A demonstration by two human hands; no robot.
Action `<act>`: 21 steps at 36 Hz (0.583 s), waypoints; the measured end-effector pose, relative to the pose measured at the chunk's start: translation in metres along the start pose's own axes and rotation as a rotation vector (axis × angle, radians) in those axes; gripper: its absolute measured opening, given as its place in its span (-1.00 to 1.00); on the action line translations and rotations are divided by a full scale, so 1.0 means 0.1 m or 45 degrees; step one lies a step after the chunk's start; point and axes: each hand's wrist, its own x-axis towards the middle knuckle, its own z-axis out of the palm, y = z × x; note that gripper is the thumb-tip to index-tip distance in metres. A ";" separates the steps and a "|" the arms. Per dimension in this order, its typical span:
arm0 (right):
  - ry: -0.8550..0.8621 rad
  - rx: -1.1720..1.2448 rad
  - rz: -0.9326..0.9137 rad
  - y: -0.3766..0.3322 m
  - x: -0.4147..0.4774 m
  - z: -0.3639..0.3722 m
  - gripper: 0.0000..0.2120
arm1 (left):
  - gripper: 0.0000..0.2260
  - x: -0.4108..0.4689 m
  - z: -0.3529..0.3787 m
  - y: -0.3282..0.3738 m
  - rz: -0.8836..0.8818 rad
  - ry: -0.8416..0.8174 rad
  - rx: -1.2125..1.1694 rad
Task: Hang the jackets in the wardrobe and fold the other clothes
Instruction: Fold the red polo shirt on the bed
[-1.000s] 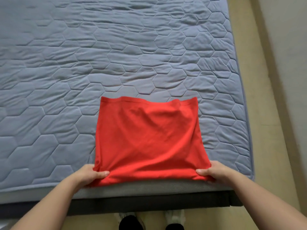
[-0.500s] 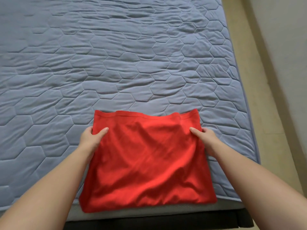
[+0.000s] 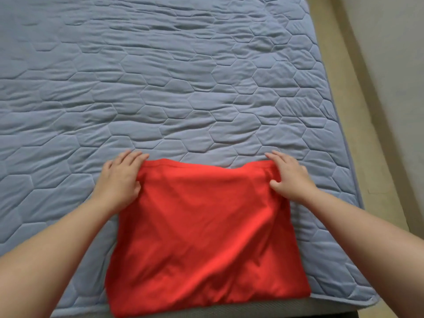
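The red cloth (image 3: 206, 226) lay folded into a rough square at the near edge of the mattress (image 3: 160, 88), toward the mattress's right side, with its near hem just overhanging the mattress's lip. The left hand (image 3: 121, 177) was spread flat on the corner of the cloth farther up the mattress on the left, fingers straight and reaching onto the quilting. The right hand (image 3: 290, 177) lay likewise on the opposite corner, fingers straight and thumb on the fabric, which had bunched a little beside it. Neither hand looked to be gripping. I took them to be pressing that far hem down, to square the fold and flatten the creases across the middle. A wide stretch of mattress ran on above and to the left, so sliding the cloth inward looked easy. The mattress's right border sat close, with the floor (image 3: 344, 111) just past it.
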 end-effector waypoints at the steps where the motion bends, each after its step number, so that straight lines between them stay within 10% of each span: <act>1: -0.051 -0.127 -0.051 -0.04 0.03 -0.03 -0.29 | -0.38 0.02 -0.02 -0.01 0.065 -0.022 0.073; 21: -0.040 -0.985 0.081 -0.02 0.24 -0.37 -0.84 | -0.88 0.32 -0.14 -0.31 0.002 -0.067 0.473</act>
